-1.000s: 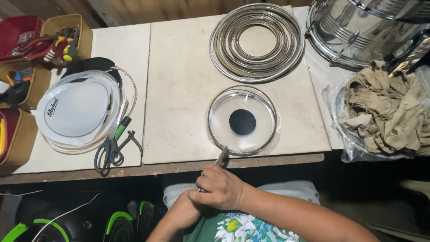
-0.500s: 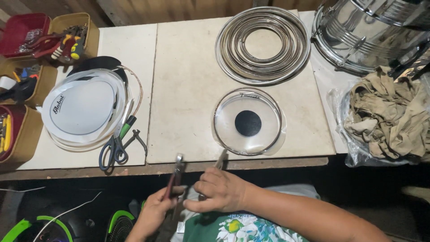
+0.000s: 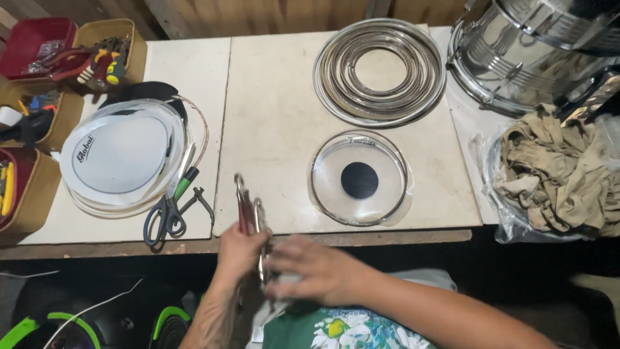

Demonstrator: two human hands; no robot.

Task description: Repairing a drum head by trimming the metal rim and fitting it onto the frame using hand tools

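Pliers [image 3: 244,205] with red handles and metal jaws are held upright at the near edge of the bench [image 3: 278,129], jaws pointing to the far side. The left hand [image 3: 237,251] is closed around the handles. A second slim metal tool [image 3: 259,223] stands just beside the pliers; which hand holds it cannot be told. The right hand [image 3: 316,270] is blurred, fingers spread near the tool handles; whether it grips anything cannot be told.

Progress, as judged: the tools are gathered in hand only; nothing on the bench is being touched. The clear drumhead [image 3: 359,178] with its black centre dot lies flat and untouched, right of the pliers and well apart from them.

Surroundings: stacked metal hoops [image 3: 380,70] on the far side; a chrome drum shell [image 3: 536,45] at far right; a heap of rags [image 3: 562,174] at right; white drumheads [image 3: 119,155] at left, with scissors [image 3: 165,216] and small cutters [image 3: 197,199] near them. Boxes of tools [image 3: 39,58] at far left. Nothing stands between the pliers and the clear drumhead.
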